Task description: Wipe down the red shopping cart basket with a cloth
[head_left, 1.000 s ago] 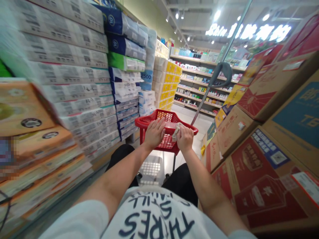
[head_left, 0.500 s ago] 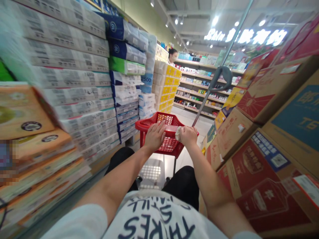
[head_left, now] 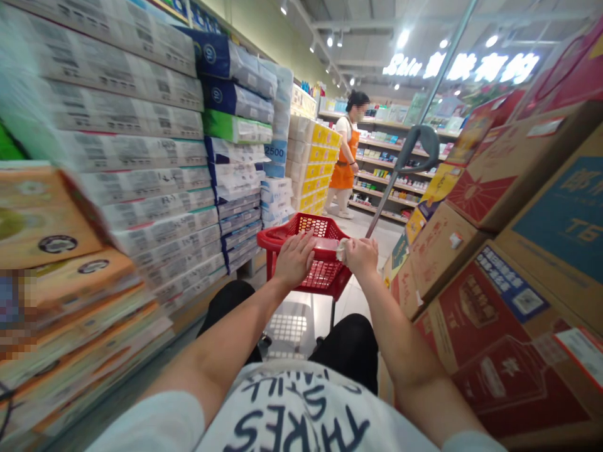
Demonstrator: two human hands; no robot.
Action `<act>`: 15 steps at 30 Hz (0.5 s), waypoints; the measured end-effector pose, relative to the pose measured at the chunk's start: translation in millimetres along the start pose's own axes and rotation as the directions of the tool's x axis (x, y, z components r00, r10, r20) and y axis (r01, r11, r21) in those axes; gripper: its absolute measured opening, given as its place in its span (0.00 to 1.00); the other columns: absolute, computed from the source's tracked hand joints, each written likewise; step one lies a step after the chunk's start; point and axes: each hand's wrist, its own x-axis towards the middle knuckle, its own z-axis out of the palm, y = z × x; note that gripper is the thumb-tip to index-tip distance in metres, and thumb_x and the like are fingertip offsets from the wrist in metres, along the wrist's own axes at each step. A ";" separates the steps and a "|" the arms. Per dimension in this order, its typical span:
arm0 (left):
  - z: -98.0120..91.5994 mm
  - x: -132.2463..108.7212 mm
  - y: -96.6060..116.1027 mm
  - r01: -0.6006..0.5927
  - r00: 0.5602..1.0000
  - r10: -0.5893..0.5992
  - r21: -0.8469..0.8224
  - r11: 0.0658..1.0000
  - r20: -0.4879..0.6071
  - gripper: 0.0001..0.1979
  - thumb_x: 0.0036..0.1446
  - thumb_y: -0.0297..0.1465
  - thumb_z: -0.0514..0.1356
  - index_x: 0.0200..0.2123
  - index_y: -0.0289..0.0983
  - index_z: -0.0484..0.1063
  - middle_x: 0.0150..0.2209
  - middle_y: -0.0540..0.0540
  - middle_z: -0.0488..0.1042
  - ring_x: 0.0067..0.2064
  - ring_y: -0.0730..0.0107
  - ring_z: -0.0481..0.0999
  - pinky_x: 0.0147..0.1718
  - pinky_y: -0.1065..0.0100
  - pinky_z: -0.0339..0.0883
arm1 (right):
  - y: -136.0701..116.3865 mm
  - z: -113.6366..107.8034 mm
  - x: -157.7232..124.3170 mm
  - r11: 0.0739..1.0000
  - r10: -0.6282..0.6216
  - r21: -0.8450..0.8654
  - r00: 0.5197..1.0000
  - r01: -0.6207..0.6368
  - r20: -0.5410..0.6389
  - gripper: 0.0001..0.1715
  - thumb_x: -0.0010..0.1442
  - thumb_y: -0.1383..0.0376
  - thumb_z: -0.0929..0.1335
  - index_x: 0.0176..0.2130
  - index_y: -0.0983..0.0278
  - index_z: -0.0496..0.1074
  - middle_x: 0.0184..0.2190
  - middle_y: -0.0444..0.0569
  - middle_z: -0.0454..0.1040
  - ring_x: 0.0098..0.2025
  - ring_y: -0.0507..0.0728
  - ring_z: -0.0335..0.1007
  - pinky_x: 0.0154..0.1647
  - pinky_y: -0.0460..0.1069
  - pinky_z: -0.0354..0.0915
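A red plastic shopping cart [head_left: 325, 285] with a mesh basket stands right in front of my knees. My left hand [head_left: 295, 256] lies on its rear handle bar, fingers stretched forward over the red plastic. At the bar's right end, my right hand [head_left: 362, 254] is closed in a fist on a crumpled white cloth or tissue [head_left: 342, 250]. That fist rests at the handle bar; whether its fingers also wrap the bar is hidden. A pale label strip [head_left: 326, 243] shows on the bar between the hands. The basket's inside is mostly hidden.
Stacked tissue packs [head_left: 160, 150] line the left side, with orange packs [head_left: 51, 220] nearest me. Cardboard cartons [head_left: 499, 295] rise close on the right, beside a slanted metal pole with a grey handle [head_left: 419, 147]. Ahead, a person in an orange apron [head_left: 346, 157] stands before the shelves [head_left: 386, 169].
The person ahead has come out from behind the yellow packs, further right and in fuller view. My right hand has shifted slightly right with the white cloth or tissue. My left hand stays on the bar.
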 end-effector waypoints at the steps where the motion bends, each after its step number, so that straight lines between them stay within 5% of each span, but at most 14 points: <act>1: 0.2 0.1 0.4 0.000 1.000 0.000 -0.007 1.000 0.002 0.19 0.66 0.33 0.46 0.57 0.39 0.66 0.64 0.46 0.59 0.65 0.59 0.58 0.62 0.53 0.53 | 0.8 1.2 -3.7 1.000 -0.026 0.003 0.999 0.026 -0.043 0.22 0.64 0.62 0.56 0.27 0.63 0.73 0.28 0.51 0.74 0.42 0.59 0.65 0.58 0.57 0.49; 4: 1.1 -0.5 0.4 0.001 1.000 -0.001 -0.028 1.000 -0.003 0.19 0.65 0.33 0.47 0.57 0.40 0.66 0.65 0.47 0.59 0.65 0.59 0.58 0.62 0.53 0.53 | 2.7 4.0 -15.8 0.991 -0.127 0.020 0.977 0.132 -0.170 0.19 0.64 0.63 0.57 0.35 0.63 0.74 0.36 0.52 0.75 0.47 0.59 0.64 0.57 0.55 0.51; 10: 1.1 -0.9 2.1 0.002 1.000 -0.002 -0.017 1.000 0.009 0.19 0.65 0.33 0.47 0.57 0.39 0.66 0.65 0.47 0.58 0.65 0.59 0.58 0.62 0.54 0.52 | 5.9 0.0 -8.8 1.000 0.026 0.007 0.999 -0.025 -0.025 0.21 0.63 0.63 0.57 0.23 0.61 0.70 0.26 0.49 0.72 0.41 0.58 0.64 0.54 0.55 0.52; 15: 2.5 1.4 2.8 -0.003 1.000 0.004 -0.021 1.000 0.016 0.19 0.66 0.33 0.47 0.57 0.39 0.66 0.65 0.47 0.58 0.65 0.59 0.57 0.62 0.53 0.52 | 5.6 3.6 -24.6 0.990 -0.141 -0.015 0.975 0.141 -0.170 0.17 0.63 0.64 0.58 0.42 0.65 0.73 0.42 0.54 0.74 0.50 0.59 0.62 0.58 0.55 0.48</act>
